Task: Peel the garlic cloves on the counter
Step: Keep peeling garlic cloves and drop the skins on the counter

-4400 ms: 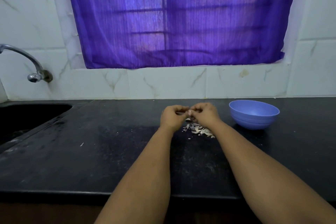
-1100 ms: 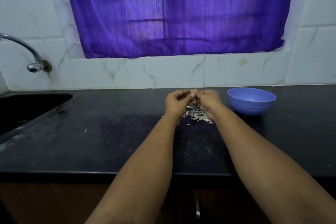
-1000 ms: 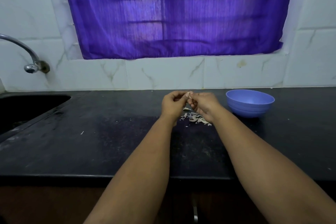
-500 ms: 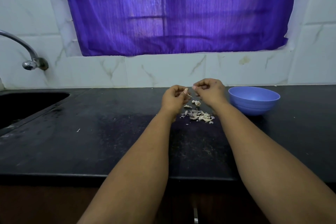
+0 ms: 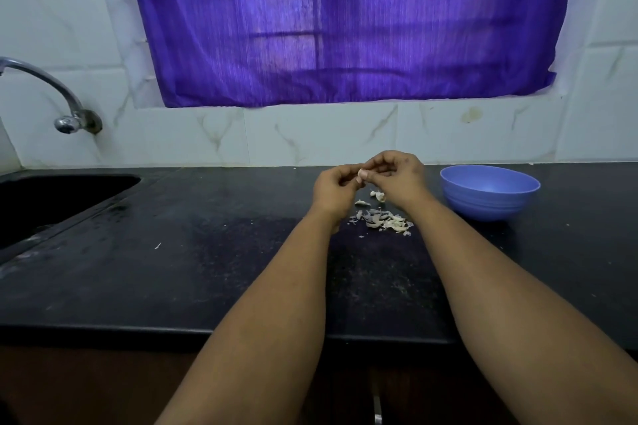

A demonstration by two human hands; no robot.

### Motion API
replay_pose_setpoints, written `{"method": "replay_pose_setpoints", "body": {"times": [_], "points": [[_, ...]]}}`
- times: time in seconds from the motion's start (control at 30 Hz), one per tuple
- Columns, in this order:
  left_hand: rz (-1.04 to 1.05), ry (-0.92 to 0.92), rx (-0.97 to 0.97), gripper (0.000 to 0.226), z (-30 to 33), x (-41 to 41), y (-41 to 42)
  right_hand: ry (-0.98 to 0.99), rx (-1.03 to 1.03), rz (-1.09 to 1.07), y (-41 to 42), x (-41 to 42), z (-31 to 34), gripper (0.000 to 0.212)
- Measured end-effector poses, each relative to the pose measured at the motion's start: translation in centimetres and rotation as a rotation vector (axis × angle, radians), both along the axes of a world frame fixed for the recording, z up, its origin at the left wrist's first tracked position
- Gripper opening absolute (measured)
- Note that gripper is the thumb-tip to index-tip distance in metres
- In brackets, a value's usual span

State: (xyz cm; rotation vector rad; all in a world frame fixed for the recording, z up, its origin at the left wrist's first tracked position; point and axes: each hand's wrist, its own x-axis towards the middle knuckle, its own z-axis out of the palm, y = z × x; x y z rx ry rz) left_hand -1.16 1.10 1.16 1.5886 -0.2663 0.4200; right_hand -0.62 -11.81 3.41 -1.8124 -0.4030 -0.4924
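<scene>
My left hand (image 5: 335, 187) and my right hand (image 5: 397, 176) meet above the black counter (image 5: 214, 252), fingertips pinched together on one pale garlic clove (image 5: 360, 174). Most of the clove is hidden by the fingers. Below the hands lies a small heap of papery garlic skins (image 5: 383, 220). A loose pale garlic piece (image 5: 379, 195) rests on the counter just behind the heap, under my right hand.
A blue plastic bowl (image 5: 490, 190) stands to the right of my hands; its inside is barely visible. A dark sink (image 5: 51, 197) is sunk into the counter at the left, with a metal tap (image 5: 65, 114) above it. Tiled wall and purple curtain behind.
Half a second ago my hands were slightly apart; now they have closed together on the clove. The skin heap and bowl have stayed put.
</scene>
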Motion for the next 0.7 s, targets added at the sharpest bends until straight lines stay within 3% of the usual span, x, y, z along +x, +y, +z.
{"method": "replay_pose_setpoints", "body": {"times": [0.37, 0.7], "points": [[-0.05, 0.017, -0.077, 0.027, 0.5, -0.6, -0.3, 0.054, 0.092, 0.022, -0.2, 0.1, 0.1, 0.014], [-0.071, -0.016, -0.027, 0.024, 0.7, -0.7, -0.2, 0.104, 0.04, 0.153, -1.0, 0.3, 0.4, 0.01]]}}
